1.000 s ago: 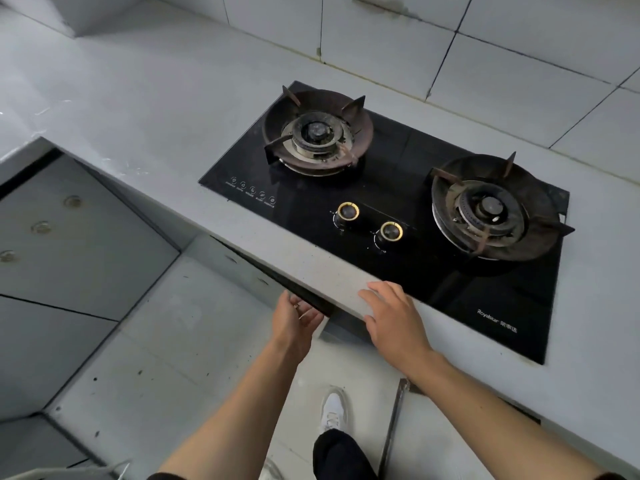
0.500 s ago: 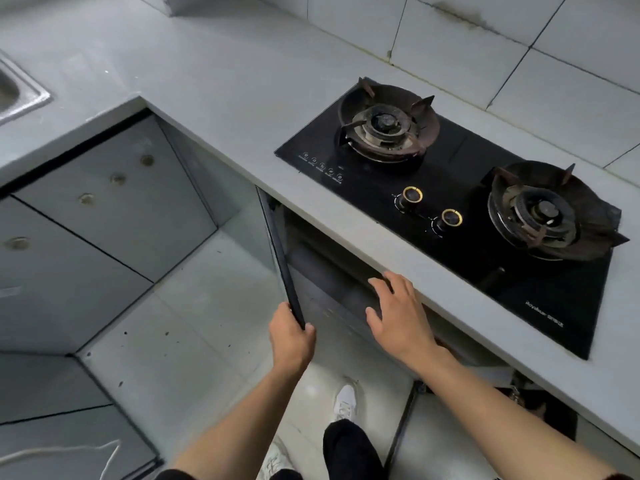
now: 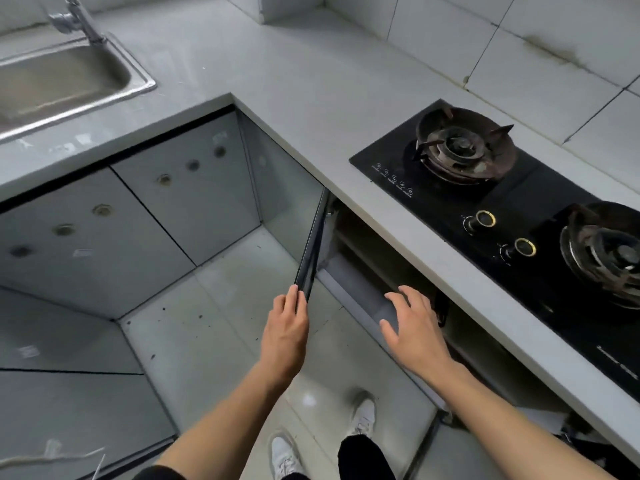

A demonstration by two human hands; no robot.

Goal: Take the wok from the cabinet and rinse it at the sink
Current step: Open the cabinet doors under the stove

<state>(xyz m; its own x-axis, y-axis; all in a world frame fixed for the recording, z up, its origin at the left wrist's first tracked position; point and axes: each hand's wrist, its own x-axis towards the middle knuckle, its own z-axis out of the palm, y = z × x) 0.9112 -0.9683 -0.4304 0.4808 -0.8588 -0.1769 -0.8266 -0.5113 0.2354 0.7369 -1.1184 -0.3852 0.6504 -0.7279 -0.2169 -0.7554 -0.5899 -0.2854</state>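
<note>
Cabinet opened; no wok is seen yet.
The door [image 3: 311,251] edge is pinched by the left hand [image 3: 285,327]; right hand [image 3: 412,323] fingers are spread, empty; sink [image 3: 65,77] unused.

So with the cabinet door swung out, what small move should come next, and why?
Probably reach the right hand deeper into the opening under the counter. The left hand holds the cabinet door by its edge, the right hand hovers open at the cabinet's front, and no wok is visible.
</note>
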